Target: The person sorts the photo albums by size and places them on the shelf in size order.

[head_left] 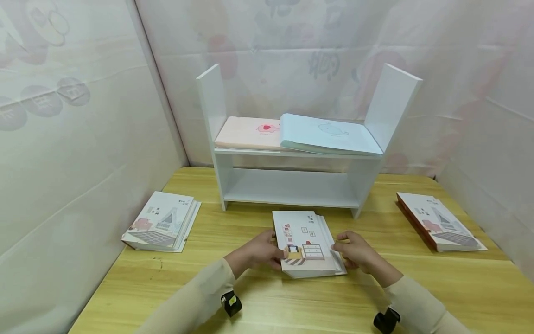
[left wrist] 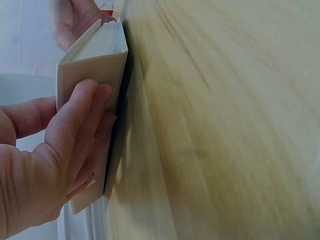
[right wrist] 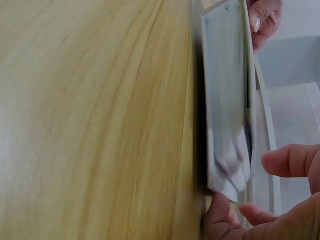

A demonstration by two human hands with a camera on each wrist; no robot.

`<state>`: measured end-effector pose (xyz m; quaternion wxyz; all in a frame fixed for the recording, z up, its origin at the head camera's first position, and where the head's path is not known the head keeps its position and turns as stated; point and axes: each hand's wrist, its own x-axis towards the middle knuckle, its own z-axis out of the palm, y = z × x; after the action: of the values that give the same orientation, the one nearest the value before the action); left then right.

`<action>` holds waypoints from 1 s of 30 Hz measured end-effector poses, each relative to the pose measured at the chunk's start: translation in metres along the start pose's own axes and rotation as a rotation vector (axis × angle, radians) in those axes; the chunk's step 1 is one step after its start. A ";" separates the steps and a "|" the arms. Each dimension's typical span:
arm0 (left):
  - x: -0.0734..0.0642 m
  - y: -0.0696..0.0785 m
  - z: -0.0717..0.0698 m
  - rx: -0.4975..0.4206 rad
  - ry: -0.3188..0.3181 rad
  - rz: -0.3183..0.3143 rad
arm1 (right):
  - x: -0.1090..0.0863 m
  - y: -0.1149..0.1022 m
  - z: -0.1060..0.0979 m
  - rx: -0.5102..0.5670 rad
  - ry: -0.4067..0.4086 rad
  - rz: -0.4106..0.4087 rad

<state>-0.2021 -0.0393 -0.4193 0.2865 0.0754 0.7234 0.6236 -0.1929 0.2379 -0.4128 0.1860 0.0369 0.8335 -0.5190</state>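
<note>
A thick white photo album with a drawn room on its cover lies at the table's middle, in front of the shelf. My left hand grips its spine side, thumb over the cover. In the left wrist view the fingers lie along the pale spine. My right hand is at the album's opposite, page side. In the right wrist view its thumb stands apart from the cover, while a fingertip meets the near corner. The album's page edges face that hand, slightly blurred.
A white two-level shelf stands behind the album. On its upper board lie a pink album and a light-blue album, the blue overlapping the pink. Similar white albums lie at the left and right. Fabric walls surround the table.
</note>
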 end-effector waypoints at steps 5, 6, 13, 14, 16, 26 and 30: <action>0.000 0.002 -0.007 -0.024 -0.010 -0.009 | 0.002 0.003 -0.004 0.061 -0.029 -0.007; -0.001 0.003 -0.009 -0.027 -0.014 -0.009 | 0.002 0.004 -0.005 0.076 -0.050 -0.013; -0.008 0.009 -0.019 -0.100 -0.046 0.024 | 0.001 -0.001 -0.010 0.188 -0.179 -0.110; -0.009 0.011 -0.020 -0.111 -0.047 0.033 | 0.000 -0.003 -0.010 0.198 -0.177 -0.115; -0.009 0.013 -0.021 -0.127 -0.046 0.046 | -0.002 -0.006 -0.010 0.202 -0.173 -0.118; -0.012 0.019 -0.022 -0.126 -0.034 0.048 | -0.004 -0.010 -0.006 0.194 -0.150 -0.113; -0.017 0.018 -0.022 -0.116 -0.032 0.059 | -0.008 -0.011 -0.004 0.226 -0.151 -0.118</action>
<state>-0.2034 -0.0621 -0.3956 0.2834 0.0896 0.6787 0.6715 -0.1898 0.2371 -0.3990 0.2119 -0.0305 0.7541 -0.6209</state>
